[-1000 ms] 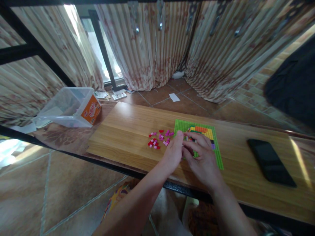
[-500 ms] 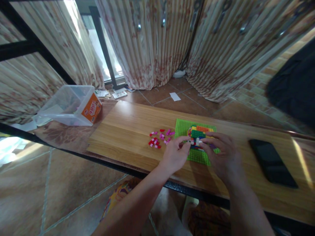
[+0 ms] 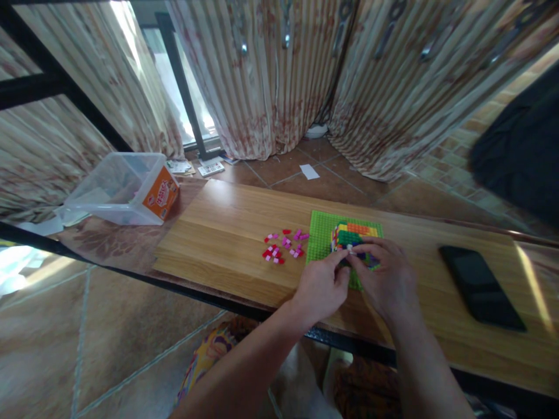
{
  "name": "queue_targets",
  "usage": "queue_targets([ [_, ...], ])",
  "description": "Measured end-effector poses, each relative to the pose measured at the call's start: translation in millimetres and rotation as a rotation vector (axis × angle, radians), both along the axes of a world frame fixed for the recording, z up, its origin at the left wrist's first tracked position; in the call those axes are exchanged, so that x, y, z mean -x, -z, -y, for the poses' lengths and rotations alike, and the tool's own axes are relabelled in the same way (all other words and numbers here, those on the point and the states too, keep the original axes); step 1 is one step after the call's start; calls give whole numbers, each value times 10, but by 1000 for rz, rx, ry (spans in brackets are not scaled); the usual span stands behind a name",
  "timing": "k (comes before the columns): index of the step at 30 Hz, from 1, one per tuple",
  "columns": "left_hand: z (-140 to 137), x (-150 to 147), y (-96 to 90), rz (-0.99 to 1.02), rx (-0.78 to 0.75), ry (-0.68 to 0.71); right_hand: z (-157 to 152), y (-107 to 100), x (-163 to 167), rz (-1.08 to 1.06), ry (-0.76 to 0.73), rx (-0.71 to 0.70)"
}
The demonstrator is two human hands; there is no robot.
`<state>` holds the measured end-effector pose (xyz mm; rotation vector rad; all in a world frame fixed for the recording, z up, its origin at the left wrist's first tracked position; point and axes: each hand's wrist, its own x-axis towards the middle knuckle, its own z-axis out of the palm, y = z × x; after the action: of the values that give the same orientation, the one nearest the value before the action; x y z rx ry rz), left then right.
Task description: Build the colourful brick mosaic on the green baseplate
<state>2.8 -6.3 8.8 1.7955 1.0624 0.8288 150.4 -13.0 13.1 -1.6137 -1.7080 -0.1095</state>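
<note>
Now fingertips close together over the near side of the colourful brick build (image 3: 349,237), with a tiny white brick (image 3: 350,248) between them. Half a second ago, more space between the left hand (image 3: 322,289) and the right hand (image 3: 390,279), and more of the near side in plain sight. A second ago, both further left, over the left part of the build. So, by the look of things, both hands busy with one small spot now, most likely fitting or straightening the white brick there. Too small to tell whether pushed down tight or just held on top. Right hand nearly closed, thumb and pointing finger pinched on the white brick. Left hand half curled, pointing finger right up by the same brick; hard to tell if gripping anything. Build sitting on the green baseplate (image 3: 318,226), on top of the wooden table (image 3: 227,218), partly hidden under the right hand's fingers. Loose pink and red bricks (image 3: 272,252) to the left of the baseplate, in the same places as before, so no fresh pick from there just now.
</note>
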Motion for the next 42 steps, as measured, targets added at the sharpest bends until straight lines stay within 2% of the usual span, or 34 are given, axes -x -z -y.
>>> queue_targets([
  [5,4,-3,-1,-74,-47,-7,-9,23,-47,-110,33,35],
  [10,22,15,-39,-182,-91,-1,11,-11,-53,-313,52,79],
  [17,50,20,-78,-242,-86,3,-12,-6,32,-363,126,63],
  [30,65,-1,-16,44,49,-31,-39,43,49,-373,107,39],
  [33,3,-22,-47,295,244,-61,-29,48,26,-411,112,33],
  [36,-118,33,-137,690,663,-168,-5,25,24,-424,121,-38],
  [38,-199,108,-210,948,935,-185,15,-19,55,-409,91,-90],
  [40,-252,179,-269,1127,1089,-189,35,-80,113,-396,14,-112],
  [42,-267,219,-306,1225,1150,-186,54,-145,182,-347,-89,-94],
])
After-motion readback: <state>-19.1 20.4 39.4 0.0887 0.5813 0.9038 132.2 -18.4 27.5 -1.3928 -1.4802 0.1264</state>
